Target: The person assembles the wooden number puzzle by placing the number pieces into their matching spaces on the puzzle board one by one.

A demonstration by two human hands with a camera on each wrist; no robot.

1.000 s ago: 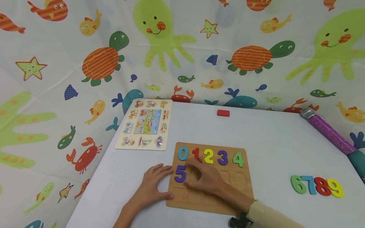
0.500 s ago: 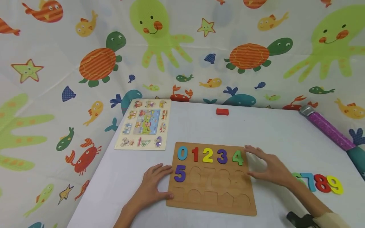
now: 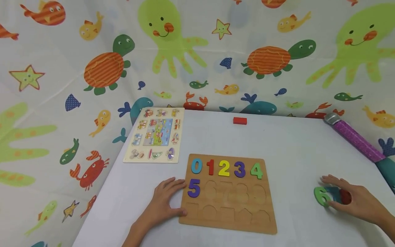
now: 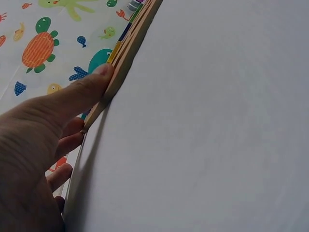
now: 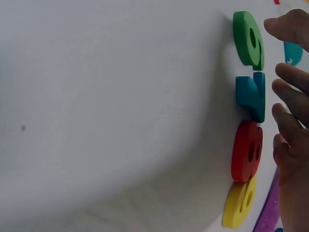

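The wooden number board (image 3: 228,219) has 0 to 4 in its top row and a purple 5 (image 3: 193,188) below the 0. My left hand (image 3: 160,202) rests at the board's left edge, thumb on its rim, fingers relaxed. At the right, my right hand (image 3: 358,200) hovers over the loose numbers, fingers apart, thumb near the green 6 (image 3: 322,196). In the right wrist view the green 6 (image 5: 247,38), blue 7 (image 5: 251,96), red 8 (image 5: 246,151) and yellow 9 (image 5: 239,203) stand in a row beside the hand (image 5: 294,111); the head view hides the 9.
A picture puzzle board (image 3: 154,157) lies at the back left of the white table (image 3: 293,147). A small red block (image 3: 240,120) sits near the back edge. A glittery purple tube (image 3: 358,140) lies along the right edge. A patterned cloth (image 3: 197,44) hangs behind.
My right hand has moved from over the number board, past its right edge, to the loose numbers at the right. The left hand has stayed at the board's left edge.
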